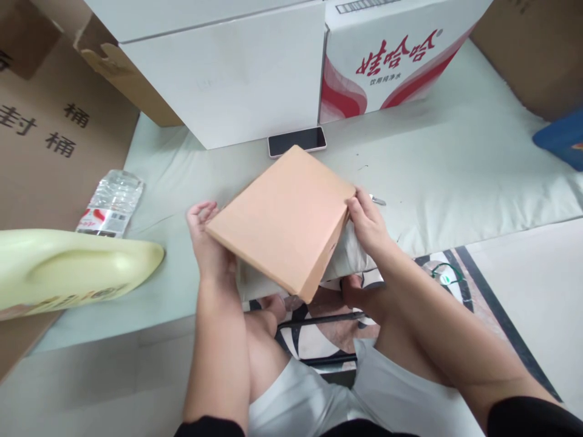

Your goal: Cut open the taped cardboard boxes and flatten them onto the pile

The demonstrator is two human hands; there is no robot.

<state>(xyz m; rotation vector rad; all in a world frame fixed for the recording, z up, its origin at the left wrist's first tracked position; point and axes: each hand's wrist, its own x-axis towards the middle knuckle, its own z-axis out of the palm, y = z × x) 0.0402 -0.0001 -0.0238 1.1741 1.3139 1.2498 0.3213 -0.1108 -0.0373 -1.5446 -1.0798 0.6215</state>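
I hold a flat tan cardboard box (285, 218) tilted above the pale mat (455, 164), between both hands. My left hand (206, 240) cups its left edge from below, fingers curled up. My right hand (368, 223) grips the right corner, thumb on the side. A white wrapping shows under the box's right side. My knees and grey shorts are below.
A phone (297, 141) lies face up behind the box, against a white carton (228, 73) and a red-printed carton (392, 54). A crushed water bottle (110, 203) and a pale yellow jug (68, 267) are at left. Brown cardboard (45, 133) stands at far left, a blue item (562, 139) at right.
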